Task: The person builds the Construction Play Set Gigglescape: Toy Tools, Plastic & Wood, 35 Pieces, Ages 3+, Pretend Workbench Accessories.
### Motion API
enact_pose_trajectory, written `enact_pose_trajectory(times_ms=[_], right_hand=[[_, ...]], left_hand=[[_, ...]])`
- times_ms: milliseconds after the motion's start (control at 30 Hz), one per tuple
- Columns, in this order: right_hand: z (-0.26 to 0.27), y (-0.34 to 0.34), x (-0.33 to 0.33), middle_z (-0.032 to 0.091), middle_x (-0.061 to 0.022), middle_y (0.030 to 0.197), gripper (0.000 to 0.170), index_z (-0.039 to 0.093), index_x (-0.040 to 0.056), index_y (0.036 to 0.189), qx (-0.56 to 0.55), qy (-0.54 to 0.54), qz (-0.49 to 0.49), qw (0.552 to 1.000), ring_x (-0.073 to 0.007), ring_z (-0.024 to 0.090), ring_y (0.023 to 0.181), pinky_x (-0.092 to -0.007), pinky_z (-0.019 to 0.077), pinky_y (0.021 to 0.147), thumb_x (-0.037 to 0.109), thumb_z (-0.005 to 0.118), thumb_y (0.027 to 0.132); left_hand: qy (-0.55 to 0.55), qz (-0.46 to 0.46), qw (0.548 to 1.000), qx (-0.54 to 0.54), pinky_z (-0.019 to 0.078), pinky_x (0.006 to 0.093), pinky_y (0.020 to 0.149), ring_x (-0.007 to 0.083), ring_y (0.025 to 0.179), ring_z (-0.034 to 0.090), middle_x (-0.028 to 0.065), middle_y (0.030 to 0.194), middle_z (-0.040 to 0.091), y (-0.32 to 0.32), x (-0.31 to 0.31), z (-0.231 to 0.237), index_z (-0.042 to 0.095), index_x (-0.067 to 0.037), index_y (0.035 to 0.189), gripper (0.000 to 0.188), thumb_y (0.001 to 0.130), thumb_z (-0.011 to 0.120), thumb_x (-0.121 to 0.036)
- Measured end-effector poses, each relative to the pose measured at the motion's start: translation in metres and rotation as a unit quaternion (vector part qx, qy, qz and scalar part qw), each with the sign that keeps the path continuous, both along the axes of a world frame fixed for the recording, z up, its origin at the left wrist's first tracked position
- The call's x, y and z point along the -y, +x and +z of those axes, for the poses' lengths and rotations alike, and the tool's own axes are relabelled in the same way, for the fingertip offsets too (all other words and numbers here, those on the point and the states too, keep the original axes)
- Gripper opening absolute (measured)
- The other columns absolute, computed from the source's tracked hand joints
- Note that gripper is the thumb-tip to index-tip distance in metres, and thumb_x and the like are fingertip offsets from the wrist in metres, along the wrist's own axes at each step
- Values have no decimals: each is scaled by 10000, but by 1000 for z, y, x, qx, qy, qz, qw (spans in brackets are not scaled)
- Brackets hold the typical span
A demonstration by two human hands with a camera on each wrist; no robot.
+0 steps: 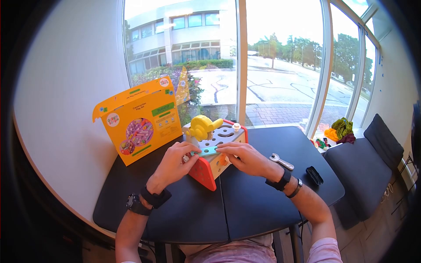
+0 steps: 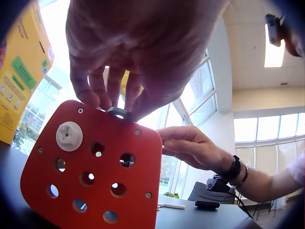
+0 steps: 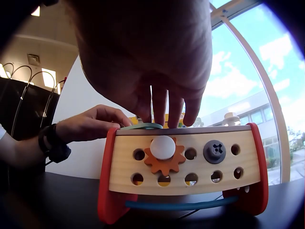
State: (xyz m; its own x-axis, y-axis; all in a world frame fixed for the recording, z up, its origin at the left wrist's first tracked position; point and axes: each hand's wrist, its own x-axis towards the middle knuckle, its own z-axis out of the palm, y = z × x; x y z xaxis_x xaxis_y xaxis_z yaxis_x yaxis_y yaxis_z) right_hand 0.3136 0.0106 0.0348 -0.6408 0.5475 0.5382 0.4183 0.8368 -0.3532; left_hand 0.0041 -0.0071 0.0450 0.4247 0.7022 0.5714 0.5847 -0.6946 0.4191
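A teal strip with holes (image 1: pixel 208 151) lies across the top of a wooden toy box with red end panels (image 1: pixel 202 172). My left hand (image 1: pixel 171 163) pinches the strip's left end, which sticks out over the red panel (image 2: pixel 90 164) in the left wrist view. At the other end, thumb and fingers of my right hand (image 1: pixel 251 160) hold the strip, fingertips low over the box top. The right wrist view shows the box's wooden side with an orange gear (image 3: pixel 164 162), a white knob (image 3: pixel 162 147) and a grey screw piece (image 3: pixel 214 151).
Behind the strip, a yellow toy piece (image 1: pixel 202 128) stands on the box top. A yellow carton (image 1: pixel 144 118) is at the back left. To the right on the black table (image 1: pixel 263 210) lie a white wrench (image 1: pixel 282 161) and a black case (image 1: pixel 314 175). A grey chair (image 1: pixel 359 171) stands beyond.
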Motion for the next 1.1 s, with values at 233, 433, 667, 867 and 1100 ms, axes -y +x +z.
enact_pose_trajectory(times_ms=[233,433,667,867,1100], right_hand=[[17,15,7,727,-201,1478,449,683,42,1505,-33,38,-40,998,-405,713,1322,-454,559,1150,-11,606,1066],[39,68,9,796,-191,1296,316,765,50,1372,-52,-14,-127,990,-344,776,1164,-404,614,1038,29,636,1084],[-21,141,-16,839,-178,1139,233,830,30,1215,72,-107,-222,967,-353,800,1065,-422,635,975,101,679,1052],[-58,166,-28,837,-189,1148,260,836,47,1223,130,-123,-251,951,-394,778,1116,-472,611,1038,129,691,1023],[-63,170,-30,829,-183,1204,272,832,57,1240,140,-126,-259,947,-396,757,1172,-487,594,1068,123,691,1017]], left_hand=[[17,-8,1000,14,572,351,790,228,905,695,99,1101,783,0,2,4,828,-68,1180,200,988,811,-121],[77,15,996,51,486,293,707,163,863,657,65,1140,811,-8,22,18,843,-68,1156,196,966,846,-117],[73,22,995,58,485,289,704,135,837,632,56,1142,817,-21,39,14,849,-75,1132,198,937,874,-98],[70,25,996,47,493,296,699,158,878,662,50,1140,823,-22,45,12,857,-82,1119,188,933,877,-97],[68,23,996,45,495,302,699,168,899,680,47,1130,830,-19,47,12,865,-90,1105,170,936,874,-97]])
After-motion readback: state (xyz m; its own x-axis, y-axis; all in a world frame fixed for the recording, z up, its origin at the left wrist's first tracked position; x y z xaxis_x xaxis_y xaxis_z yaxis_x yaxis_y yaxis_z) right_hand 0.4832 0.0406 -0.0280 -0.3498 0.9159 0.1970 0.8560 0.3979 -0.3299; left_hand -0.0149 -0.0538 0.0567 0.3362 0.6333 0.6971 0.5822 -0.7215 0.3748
